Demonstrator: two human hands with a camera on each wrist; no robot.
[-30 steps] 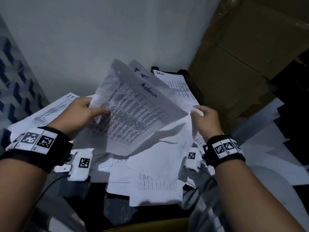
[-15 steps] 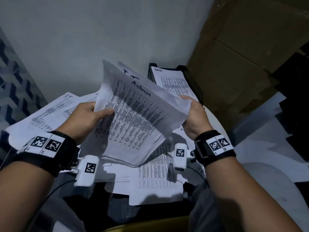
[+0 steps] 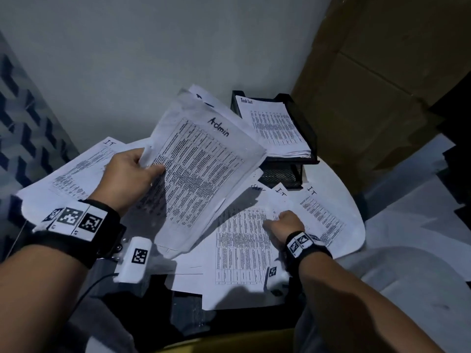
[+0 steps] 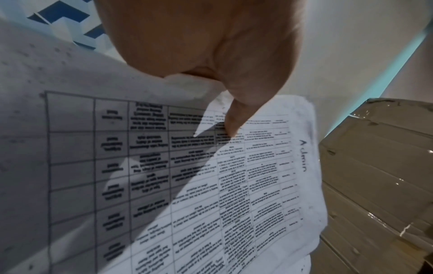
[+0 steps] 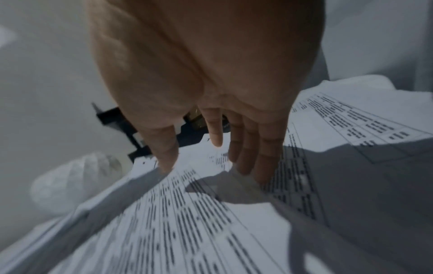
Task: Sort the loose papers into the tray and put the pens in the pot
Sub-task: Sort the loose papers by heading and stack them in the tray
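Note:
My left hand (image 3: 146, 165) holds up a stack of printed sheets with "Admin" handwritten on the top one (image 3: 204, 169), over the middle of the table. The thumb (image 4: 230, 118) presses on the Admin stack's (image 4: 234, 185) face; the fingers are hidden behind it. My right hand (image 3: 280, 221) is low at the right, its fingers (image 5: 264, 157) nearly straight and touching loose printed sheets (image 3: 242, 240) beside a sheet marked "IT" (image 3: 321, 217). The black mesh tray (image 3: 309, 138) at the back holds a pile topped "Task List" (image 3: 274, 128). No pen or pot is in view.
More loose sheets marked "IT" (image 3: 68, 169) spread over the table's left side. The round white table's edge (image 3: 356, 225) curves at the right. A big cardboard box (image 3: 382, 85) stands behind the tray's right, and a grey wall runs along the back.
My right hand has let go of the Admin stack's right edge and dropped onto the loose sheets on the table. The left hand alone keeps the stack raised.

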